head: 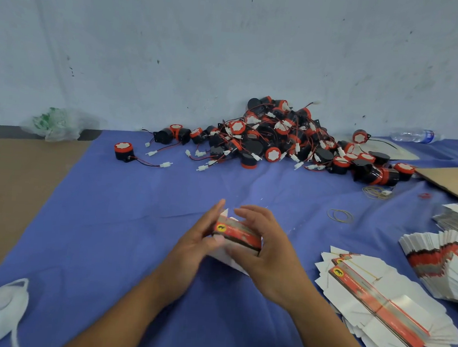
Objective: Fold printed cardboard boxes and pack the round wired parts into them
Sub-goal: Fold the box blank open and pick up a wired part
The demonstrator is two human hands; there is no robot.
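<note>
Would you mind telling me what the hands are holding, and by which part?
A printed cardboard box: the left hand grips its left end, the right hand its right end.

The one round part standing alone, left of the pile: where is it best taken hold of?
Probably grip the lone part round its black side wall, coming from above or the left: it stands white face up, and its wire trails to the right.

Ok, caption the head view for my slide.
A box held in left hand and right hand over blue cloth; parts pile behind.
</note>
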